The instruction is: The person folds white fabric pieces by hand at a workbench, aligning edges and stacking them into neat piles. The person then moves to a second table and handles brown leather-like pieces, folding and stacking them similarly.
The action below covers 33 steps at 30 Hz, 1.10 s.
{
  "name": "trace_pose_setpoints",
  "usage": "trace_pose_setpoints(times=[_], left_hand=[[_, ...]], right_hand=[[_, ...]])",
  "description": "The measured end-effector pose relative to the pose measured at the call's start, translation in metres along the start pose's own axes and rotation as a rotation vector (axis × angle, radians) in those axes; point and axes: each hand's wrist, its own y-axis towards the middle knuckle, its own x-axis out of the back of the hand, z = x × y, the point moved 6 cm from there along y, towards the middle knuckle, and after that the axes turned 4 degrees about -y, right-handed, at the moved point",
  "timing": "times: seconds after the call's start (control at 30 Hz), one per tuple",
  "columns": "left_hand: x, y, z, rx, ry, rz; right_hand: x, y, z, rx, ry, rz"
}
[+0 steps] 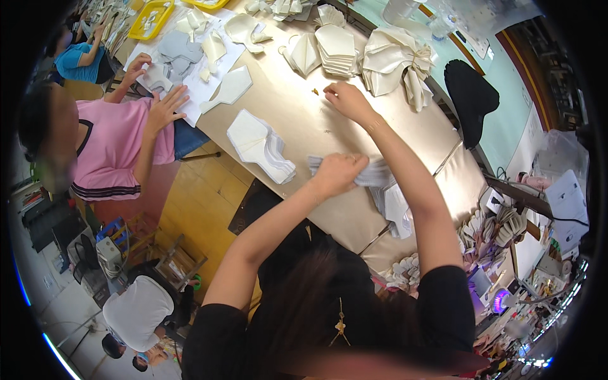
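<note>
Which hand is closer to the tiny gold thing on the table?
The right hand: its fingers are just to the right of the tiny gold thing, not touching it. The left hand is farther off, nearer the person's body, over a layered white stack.

stack (378, 174) partly behind left hand (341, 173), tray (212, 4) cropped

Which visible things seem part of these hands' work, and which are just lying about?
Likely in the work:
pale stack at the left hand
white stack nearby
perhaps the small golden piece near the right hand

Likely lying about:
black item
purple-glowing lamp
</note>
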Motion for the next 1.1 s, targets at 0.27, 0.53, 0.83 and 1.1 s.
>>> trace_pose_setpoints(times=[0.27,0.53,0.83,1.1], left_hand=[[0.067,-0.099,-0.036,0.101,-0.072,-0.161],[0.116,-0.148,-0.028,0.207,-0.284,-0.422],[0.078,-0.181,-0.045,0.385,-1.964,-0.754],[0.079,-0.216,-0.062,0.218,-2.354,-0.801]], right_hand=[[-0.043,0.051,-0.018,-0.189,-0.116,0.012],[-0.003,-0.071,0.031,-0.235,0.696,-0.014],[-0.004,-0.21,0.178,-0.022,1.032,-0.201],[0.001,-0.246,0.23,0.035,1.026,-0.073]])
